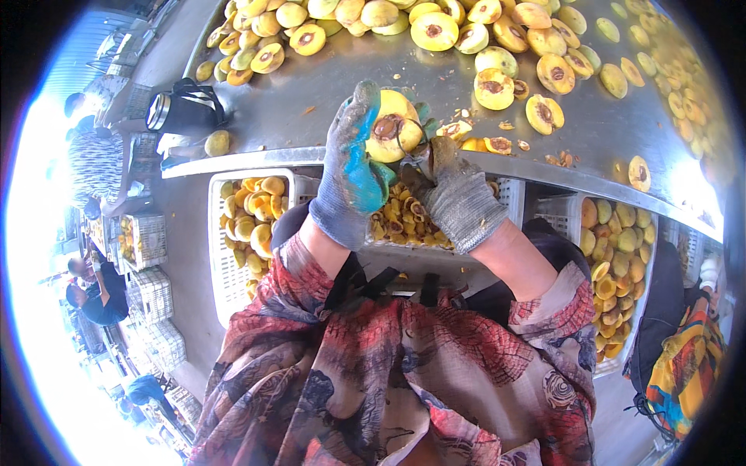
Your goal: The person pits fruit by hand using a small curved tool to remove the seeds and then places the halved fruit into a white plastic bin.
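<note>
My left hand (347, 167), in a grey knit glove with a teal-coated palm, is closed round a yellow peach half (396, 105). Its cut face is turned toward my right hand, and the brown pit sits in its middle. My right hand (465, 203), in a worn grey glove, is closed on a small pitting tool with a thin metal loop (417, 147). The loop lies against the cut face, beside the pit. My right fingers hide most of the tool's handle. Both hands are over the front edge of a metal table (311, 101).
Many peach halves (434, 31) are heaped at the table's far side. Scraps (497, 145) lie near its edge. Below stand white crates of peach halves at left (227, 268) and right (571, 217), with trimmings (404, 217) between. A black jug (190, 111) stands left. Other people work at both sides.
</note>
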`<action>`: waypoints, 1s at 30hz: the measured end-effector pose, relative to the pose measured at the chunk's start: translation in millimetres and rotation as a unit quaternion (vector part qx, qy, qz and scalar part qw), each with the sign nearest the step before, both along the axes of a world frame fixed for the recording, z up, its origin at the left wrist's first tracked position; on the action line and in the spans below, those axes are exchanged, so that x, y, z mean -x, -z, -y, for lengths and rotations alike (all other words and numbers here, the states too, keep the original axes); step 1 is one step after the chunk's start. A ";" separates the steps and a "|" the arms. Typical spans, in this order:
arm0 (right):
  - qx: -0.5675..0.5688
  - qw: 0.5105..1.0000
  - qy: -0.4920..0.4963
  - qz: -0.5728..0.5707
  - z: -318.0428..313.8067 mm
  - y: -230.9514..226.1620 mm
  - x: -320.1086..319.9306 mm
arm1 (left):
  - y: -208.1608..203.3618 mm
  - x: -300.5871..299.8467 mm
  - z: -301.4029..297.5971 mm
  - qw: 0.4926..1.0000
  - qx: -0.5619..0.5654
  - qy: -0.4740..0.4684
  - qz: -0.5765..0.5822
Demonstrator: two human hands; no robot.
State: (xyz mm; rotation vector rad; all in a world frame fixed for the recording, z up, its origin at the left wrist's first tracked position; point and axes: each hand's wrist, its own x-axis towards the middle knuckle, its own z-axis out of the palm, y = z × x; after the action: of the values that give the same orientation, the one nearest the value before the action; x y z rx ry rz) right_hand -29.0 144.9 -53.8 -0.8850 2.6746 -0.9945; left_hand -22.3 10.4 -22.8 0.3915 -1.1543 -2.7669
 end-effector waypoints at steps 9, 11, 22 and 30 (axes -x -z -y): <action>-0.073 0.995 -0.062 -0.031 3.7 7.2 -3.3 | 2.9 -11.4 -3.9 0.990 0.109 -0.060 -0.063; -0.069 0.997 -0.039 0.019 7.6 -5.3 -4.2 | 7.0 -11.8 -4.1 0.986 0.144 -0.067 -0.058; -0.071 0.992 -0.101 0.003 15.1 -8.4 -14.1 | 5.2 -25.0 -11.5 0.975 0.187 -0.053 -0.110; 0.132 0.989 -0.070 0.024 17.1 3.0 -24.8 | -8.1 -32.2 -15.9 0.972 0.224 -0.032 -0.066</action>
State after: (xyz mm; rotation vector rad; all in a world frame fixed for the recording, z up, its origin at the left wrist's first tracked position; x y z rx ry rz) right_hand -4.2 127.8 -56.8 -1.0650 2.4389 -1.3373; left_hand 9.9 26.3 -14.7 0.1856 -1.6381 -2.3354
